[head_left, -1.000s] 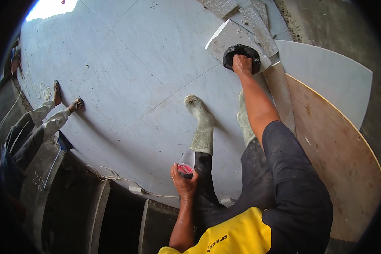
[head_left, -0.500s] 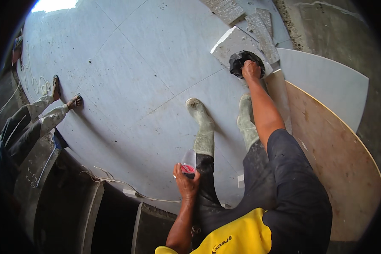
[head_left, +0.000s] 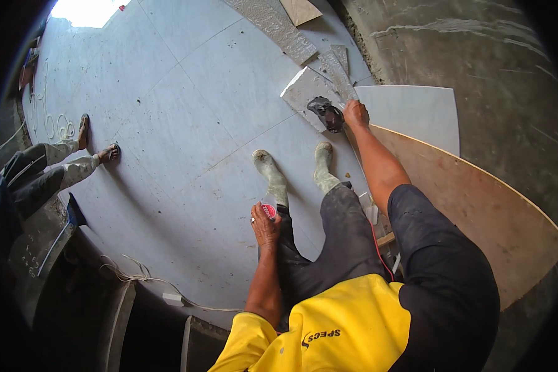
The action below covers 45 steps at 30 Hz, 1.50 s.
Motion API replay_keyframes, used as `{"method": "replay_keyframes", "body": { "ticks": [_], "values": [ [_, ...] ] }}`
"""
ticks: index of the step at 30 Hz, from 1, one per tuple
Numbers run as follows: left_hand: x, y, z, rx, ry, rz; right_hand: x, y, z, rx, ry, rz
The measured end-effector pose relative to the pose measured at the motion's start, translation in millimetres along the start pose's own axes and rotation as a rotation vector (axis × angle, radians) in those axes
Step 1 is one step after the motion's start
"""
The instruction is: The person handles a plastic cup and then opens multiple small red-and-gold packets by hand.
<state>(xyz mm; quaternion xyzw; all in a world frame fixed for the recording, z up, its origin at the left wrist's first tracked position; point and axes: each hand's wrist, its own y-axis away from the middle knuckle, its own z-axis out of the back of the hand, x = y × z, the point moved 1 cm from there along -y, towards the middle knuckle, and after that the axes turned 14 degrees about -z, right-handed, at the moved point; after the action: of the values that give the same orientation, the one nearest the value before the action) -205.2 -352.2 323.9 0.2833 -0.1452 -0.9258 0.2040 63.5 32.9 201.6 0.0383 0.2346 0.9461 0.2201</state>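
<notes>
Left hand: between six and seven o'clock from the middle of my head view, the left hand [head_left: 265, 229] is closed round a clear plastic cup [head_left: 270, 201], with a ring on one finger.
Cup: it stands out above the fingers, just beside the left boot [head_left: 270, 172]; beyond it I see pale floor tiles [head_left: 161, 149].
Right hand: between one and two o'clock, the right hand [head_left: 356, 113] has curled fingers, its thumb side against a black plastic bag [head_left: 326, 114]. I cannot tell from here whether the fingers pinch it.
Black bag: at one o'clock, crumpled, over a broken tile slab [head_left: 299, 87].
Label on the cup: a round red patch [head_left: 268, 211] with white lettering, facing me.
Shirt writing: at five o'clock, dark lettering and a small mark across the yellow shirt [head_left: 347, 310].
Wall marks: between eight and nine, pale hand-drawn strokes on a dark concrete surface [head_left: 31, 257], too small for me to make out.
Boards: a brown curved board [head_left: 446, 198] at three, a pale panel [head_left: 415, 111] at two, touching or overlapping at their edges.
Other person: between nine and ten, two sandalled feet [head_left: 109, 153], well apart from both hands.
Cable: at seven, a pale cable [head_left: 198, 305] runs along the floor edge.
</notes>
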Motion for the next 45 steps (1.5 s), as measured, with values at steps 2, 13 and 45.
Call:
{"method": "replay_keyframes", "body": {
  "ticks": [2,13,45],
  "values": [
    [-1,4,6,0.018,0.008,0.009,8,11,29,0.014,0.077,0.007],
    [-44,-3,205,-0.318,-0.067,-0.217,84,218,288,1.183,-1.527,0.146],
    [-245,-296,747,-0.904,-0.101,-0.421,534,317,706,0.637,-1.293,1.32]
  ]
}}
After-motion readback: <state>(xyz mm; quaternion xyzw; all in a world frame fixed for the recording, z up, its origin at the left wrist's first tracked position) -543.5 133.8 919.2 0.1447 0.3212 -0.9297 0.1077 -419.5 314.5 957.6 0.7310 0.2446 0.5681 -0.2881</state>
